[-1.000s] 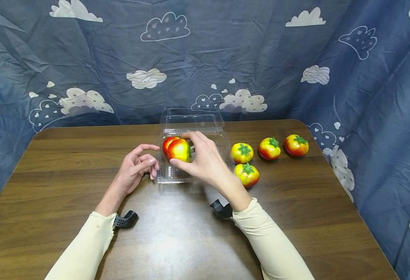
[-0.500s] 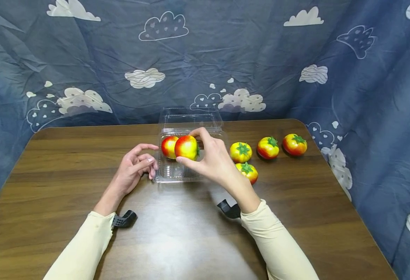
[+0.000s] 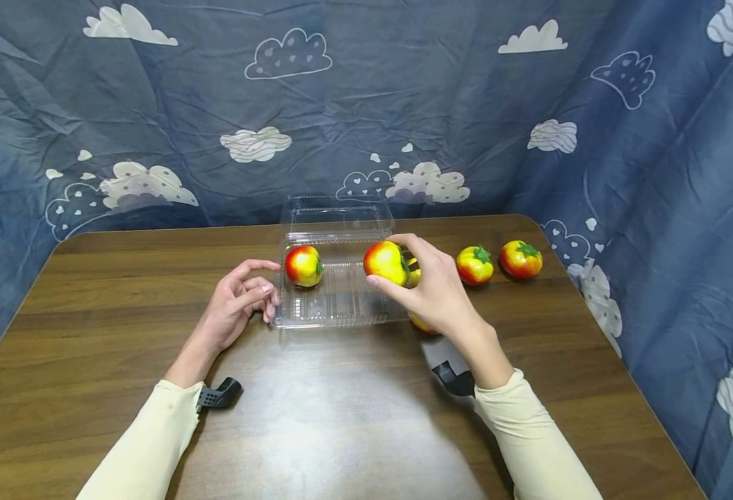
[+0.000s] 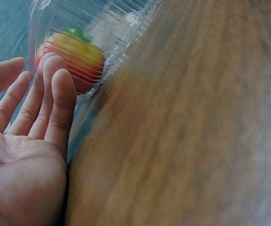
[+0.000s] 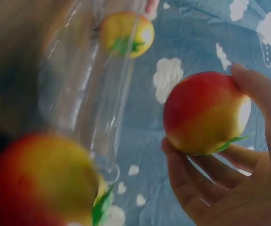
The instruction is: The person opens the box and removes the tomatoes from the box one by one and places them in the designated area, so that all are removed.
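Note:
My right hand (image 3: 444, 295) pinches a red-and-yellow toy tomato (image 3: 384, 262) with green leaves between thumb and fingers. It holds it up over the right side of an open, clear plastic clamshell box (image 3: 341, 302). One tomato (image 3: 303, 266) sits at the left inside that box, seen through the ribbed wall in the left wrist view. My left hand (image 3: 241, 298) lies beside the box's left edge, fingers relaxed and holding nothing. In the right wrist view the held tomato (image 5: 207, 113) shows between the fingers, with another tomato (image 5: 43, 181) close to the camera.
Two tomatoes stand to the right, a nearer one (image 3: 474, 266) and a farther one (image 3: 521, 260). Two more are partly hidden behind my right hand, the front one (image 3: 424, 325) mostly covered. The box lid (image 3: 338, 215) stands raised at the back, near the blue cloud-print curtain (image 3: 316, 167).
My right hand has carried the held tomato rightward, away from the tomato at the box's left, which now shows fully. My left hand has stayed in place.

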Demonstrator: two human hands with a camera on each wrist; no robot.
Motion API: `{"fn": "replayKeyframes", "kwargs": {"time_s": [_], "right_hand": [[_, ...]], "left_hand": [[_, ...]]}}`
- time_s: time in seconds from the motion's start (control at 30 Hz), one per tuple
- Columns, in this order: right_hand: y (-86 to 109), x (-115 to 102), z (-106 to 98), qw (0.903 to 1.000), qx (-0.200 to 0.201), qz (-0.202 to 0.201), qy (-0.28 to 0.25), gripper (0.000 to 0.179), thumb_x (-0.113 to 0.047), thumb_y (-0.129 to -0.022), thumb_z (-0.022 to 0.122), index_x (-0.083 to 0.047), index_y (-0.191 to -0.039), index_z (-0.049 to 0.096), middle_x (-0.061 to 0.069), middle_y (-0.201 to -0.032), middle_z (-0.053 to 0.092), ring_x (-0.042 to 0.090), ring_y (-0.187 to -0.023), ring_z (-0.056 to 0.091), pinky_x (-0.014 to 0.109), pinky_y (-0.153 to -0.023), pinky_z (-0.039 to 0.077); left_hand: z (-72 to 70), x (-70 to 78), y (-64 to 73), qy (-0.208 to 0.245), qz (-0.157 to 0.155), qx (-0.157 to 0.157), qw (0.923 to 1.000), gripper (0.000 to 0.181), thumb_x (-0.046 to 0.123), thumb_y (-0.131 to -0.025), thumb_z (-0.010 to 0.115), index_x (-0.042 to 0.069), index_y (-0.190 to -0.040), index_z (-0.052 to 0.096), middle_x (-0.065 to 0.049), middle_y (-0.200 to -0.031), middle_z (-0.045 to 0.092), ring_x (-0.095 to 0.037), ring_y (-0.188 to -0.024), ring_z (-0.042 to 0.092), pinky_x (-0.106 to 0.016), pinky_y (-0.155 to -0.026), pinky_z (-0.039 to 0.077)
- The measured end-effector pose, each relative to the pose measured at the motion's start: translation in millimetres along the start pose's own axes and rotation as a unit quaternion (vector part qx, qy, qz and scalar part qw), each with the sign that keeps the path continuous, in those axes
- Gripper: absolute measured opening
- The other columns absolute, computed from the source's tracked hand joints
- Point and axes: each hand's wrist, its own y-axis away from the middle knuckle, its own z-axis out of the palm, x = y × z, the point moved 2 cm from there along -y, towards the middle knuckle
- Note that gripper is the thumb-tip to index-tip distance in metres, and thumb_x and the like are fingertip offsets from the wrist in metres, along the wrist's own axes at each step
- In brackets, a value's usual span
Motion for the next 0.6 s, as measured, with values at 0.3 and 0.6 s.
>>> {"fn": "replayKeyframes", "kwargs": {"time_s": [0.3,0.6], "right_hand": [[19.6,26,-23,0.9989,0.010,0.029,0.034,0.065,-0.044,-0.084,0.089,-0.012,-0.135,0.063,0.007,-0.126,0.071,0.026,-0.110,0.064,0.046,-0.090,0.052],[36.6,47,-43,0.9974,0.034,0.028,0.058,0.061,-0.034,-0.082,0.092,-0.007,-0.129,0.065,0.010,-0.119,0.072,0.029,-0.109,0.061,0.047,-0.092,0.049]], "left_hand": [[-0.1,0.7,0.5,0.002,-0.004,0.002,1.0000,0.033,-0.009,-0.105,0.049,-0.006,-0.138,0.049,-0.013,-0.083,0.069,-0.021,-0.063,0.066,-0.027,-0.057,0.058],[-1.3,-0.4,0.4,-0.002,-0.003,0.000,1.0000,0.034,-0.009,-0.105,0.049,-0.005,-0.138,0.049,-0.013,-0.084,0.070,-0.021,-0.064,0.066,-0.027,-0.057,0.058]]}}
